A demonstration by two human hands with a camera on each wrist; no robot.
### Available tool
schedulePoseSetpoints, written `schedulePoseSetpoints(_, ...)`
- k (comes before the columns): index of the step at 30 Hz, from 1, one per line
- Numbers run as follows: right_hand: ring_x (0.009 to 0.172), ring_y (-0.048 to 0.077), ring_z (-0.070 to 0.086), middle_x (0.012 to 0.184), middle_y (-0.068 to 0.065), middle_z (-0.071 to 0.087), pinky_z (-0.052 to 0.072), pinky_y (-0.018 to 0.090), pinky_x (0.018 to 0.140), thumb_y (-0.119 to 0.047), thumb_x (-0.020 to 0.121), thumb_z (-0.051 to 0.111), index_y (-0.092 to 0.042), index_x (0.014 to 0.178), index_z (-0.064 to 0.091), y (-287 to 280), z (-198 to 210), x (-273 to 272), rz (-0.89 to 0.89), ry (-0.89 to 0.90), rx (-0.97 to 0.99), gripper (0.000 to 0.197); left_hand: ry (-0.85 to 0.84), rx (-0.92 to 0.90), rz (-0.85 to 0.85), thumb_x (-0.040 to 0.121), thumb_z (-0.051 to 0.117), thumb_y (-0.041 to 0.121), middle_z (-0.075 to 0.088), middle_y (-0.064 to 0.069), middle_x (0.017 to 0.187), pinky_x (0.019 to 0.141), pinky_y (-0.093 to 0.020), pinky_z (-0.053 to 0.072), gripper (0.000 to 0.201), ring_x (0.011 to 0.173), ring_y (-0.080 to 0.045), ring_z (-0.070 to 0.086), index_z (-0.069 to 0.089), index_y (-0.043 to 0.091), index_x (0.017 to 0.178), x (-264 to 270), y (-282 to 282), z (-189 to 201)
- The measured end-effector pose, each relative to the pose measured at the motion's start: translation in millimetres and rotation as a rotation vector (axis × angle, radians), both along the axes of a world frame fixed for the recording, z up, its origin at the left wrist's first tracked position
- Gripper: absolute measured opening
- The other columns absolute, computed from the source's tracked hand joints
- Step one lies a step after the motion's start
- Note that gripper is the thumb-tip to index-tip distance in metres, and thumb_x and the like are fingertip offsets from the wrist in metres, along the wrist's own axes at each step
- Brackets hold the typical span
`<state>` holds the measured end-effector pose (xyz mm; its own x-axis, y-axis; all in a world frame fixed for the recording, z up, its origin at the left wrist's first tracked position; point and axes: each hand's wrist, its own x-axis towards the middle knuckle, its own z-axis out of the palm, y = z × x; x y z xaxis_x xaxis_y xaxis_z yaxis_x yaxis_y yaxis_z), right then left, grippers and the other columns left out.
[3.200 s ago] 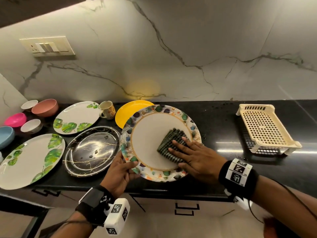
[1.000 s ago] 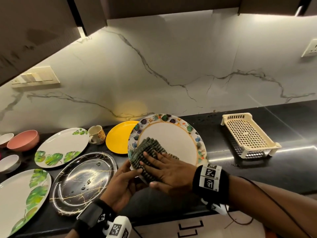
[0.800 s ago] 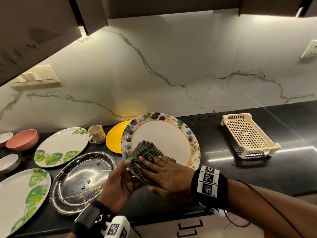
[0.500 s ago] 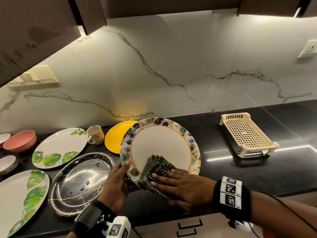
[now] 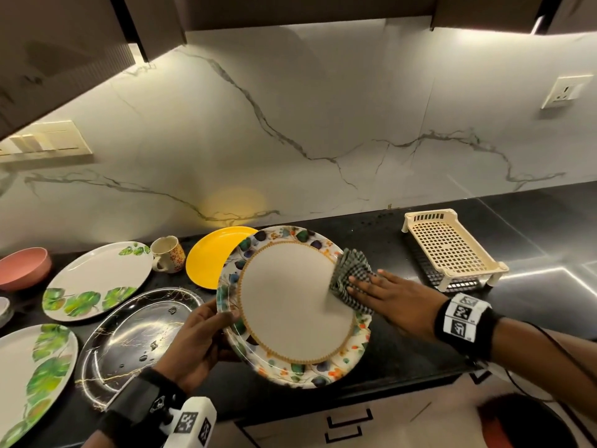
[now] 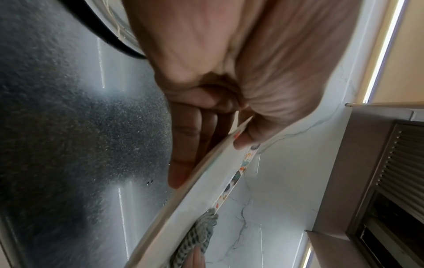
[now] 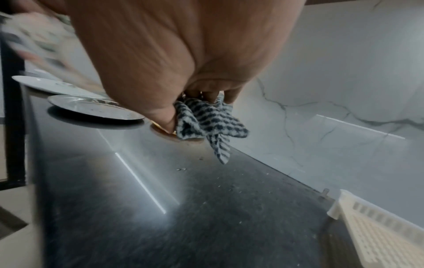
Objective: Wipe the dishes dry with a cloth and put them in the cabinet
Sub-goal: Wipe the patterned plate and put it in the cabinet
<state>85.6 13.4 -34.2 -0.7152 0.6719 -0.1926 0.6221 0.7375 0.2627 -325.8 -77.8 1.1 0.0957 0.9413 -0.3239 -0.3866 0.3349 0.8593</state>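
Status: drying stage, first item in hand; nothing stowed that the views show.

1. The floral plate [image 5: 290, 305] is held tilted above the front edge of the counter [image 5: 381, 240], face towards the person.
2. The left grip [image 5: 197, 344] clamps the plate's left rim, thumb on the face and fingers behind.
3. The right grip [image 5: 397, 302] pinches the checked cloth [image 5: 350, 279] between thumb and fingers and presses it on the plate's right rim, where part of it overhangs the edge.
4. Judgement: the face is nearly wiped. Whether the back is dry cannot be told.

Outstanding items, all lying on the counter to the left:
- yellow plate [image 5: 213, 257]
- mug [image 5: 168, 253]
- two leaf plates [image 5: 97, 279]
- black plate [image 5: 135, 337], with droplets visible on it
- pink bowl [image 5: 22, 268]

The overhead cabinet [image 5: 307, 8] shows only its underside and front, so its contents are hidden. Most of the task appears to be ahead.
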Motion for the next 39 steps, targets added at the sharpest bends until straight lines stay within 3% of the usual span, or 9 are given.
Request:
schedulePoseSetpoints(6, 0.160, 0.028, -0.012, 0.172, 0.007, -0.017, -0.001, 0.052, 0.131, -0.030, 0.098, 0.053, -0.020, 0.166, -0.013, 37, 33, -24, 0.016, -0.062, 0.035, 0.095, -0.027, -0.017, -0.055, 0.077, 0.077, 0.004, 0.074, -0.027, 0.110, 0.057, -0.052, 0.065, 0.046, 0.074, -0.034, 0.076, 0.068, 0.004, 0.122, -1, -3, 14)
schedulePoseSetpoints(9, 0.160, 0.029, -0.015, 0.172, 0.007, -0.019, -0.009, 0.050, 0.128, -0.033, 0.096, 0.059, -0.022, 0.166, -0.016, 49, 42, -34, 0.050, -0.058, 0.096, 0.103, -0.020, -0.032, -0.105, 0.056, 0.100, 0.012, 0.071, -0.030, 0.120, 0.060, -0.053, 0.065, 0.074, 0.080, -0.037, 0.076, 0.071, 0.006, 0.123, -8, -3, 12)
schedulePoseSetpoints(12, 0.160, 0.029, -0.013, 0.172, 0.006, -0.016, -0.008, 0.049, 0.128, -0.034, 0.092, 0.068, -0.022, 0.167, -0.012, 56, 41, -35, 0.068, -0.037, 0.136, 0.111, 0.001, -0.020, -0.095, 0.068, 0.090, 0.010, 0.067, -0.032, 0.127, 0.065, -0.056, 0.065, 0.058, 0.082, -0.037, 0.075, 0.072, 0.009, 0.123, -10, -2, 8)
schedulePoseSetpoints(17, 0.158, 0.030, 0.024, 0.171, 0.010, 0.022, 0.015, 0.049, 0.126, -0.036, 0.088, 0.074, -0.018, 0.167, 0.020, 37, 32, -22, 0.080, 0.076, 0.174, 0.098, -0.112, -0.037, 0.057, 0.090, 0.060, 0.000, 0.070, -0.035, 0.112, 0.044, -0.041, 0.061, 0.038, 0.069, -0.039, 0.077, 0.062, -0.001, 0.127, -9, -4, 13)
schedulePoseSetpoints(24, 0.121, 0.030, 0.069, 0.134, 0.010, 0.071, 0.048, 0.049, 0.109, -0.032, 0.070, 0.092, -0.014, 0.136, 0.069, -27, 12, -37, 0.081, 0.317, 0.164, 0.072, -0.085, -0.027, 0.114, 0.087, 0.060, 0.007, 0.069, -0.036, 0.113, 0.041, -0.040, 0.060, 0.037, 0.068, -0.040, 0.077, 0.061, 0.000, 0.123, -9, 3, 15)
schedulePoseSetpoints(30, 0.102, 0.026, 0.076, 0.116, 0.006, 0.078, 0.064, 0.036, 0.080, -0.019, 0.061, 0.099, -0.012, 0.119, 0.078, -58, 23, -49, 0.184, 0.545, 0.243, 0.061, -0.140, -0.082, 0.140, 0.096, 0.055, 0.009, 0.073, -0.034, 0.106, 0.054, -0.044, 0.065, 0.039, 0.071, -0.037, 0.078, 0.057, -0.005, 0.133, -21, 18, 12)
schedulePoseSetpoints(34, 0.101, 0.014, 0.072, 0.114, 0.001, 0.077, 0.061, 0.025, 0.079, -0.020, 0.079, 0.089, -0.017, 0.123, 0.074, -59, 53, -50, 0.145, 0.725, 0.101, 0.046, -0.134, -0.087, 0.089, 0.103, 0.050, 0.017, 0.075, -0.030, 0.093, 0.058, -0.037, 0.066, 0.035, 0.067, -0.031, 0.078, 0.059, -0.007, 0.126, -24, 23, 22)
schedulePoseSetpoints(36, 0.096, 0.001, 0.066, 0.107, -0.007, 0.075, 0.056, 0.019, 0.081, -0.027, 0.093, 0.075, -0.022, 0.121, 0.073, -55, 74, -50, 0.071, 0.828, -0.015, 0.029, -0.074, -0.083, 0.098, 0.106, 0.051, 0.032, 0.073, -0.033, 0.108, 0.069, -0.039, 0.067, 0.040, 0.087, -0.036, 0.079, 0.059, -0.001, 0.126, -26, 29, 27)
schedulePoseSetpoints(39, 0.086, 0.004, 0.070, 0.096, -0.011, 0.075, 0.057, 0.027, 0.072, -0.040, 0.102, 0.065, -0.025, 0.117, 0.075, -48, 102, -56, -0.056, 0.983, -0.232, 0.023, 0.191, -0.020, 0.170, 0.095, 0.065, 0.060, 0.064, -0.028, 0.121, 0.083, -0.047, 0.065, 0.061, 0.110, -0.040, 0.072, 0.058, 0.016, 0.137, -36, 40, 24)
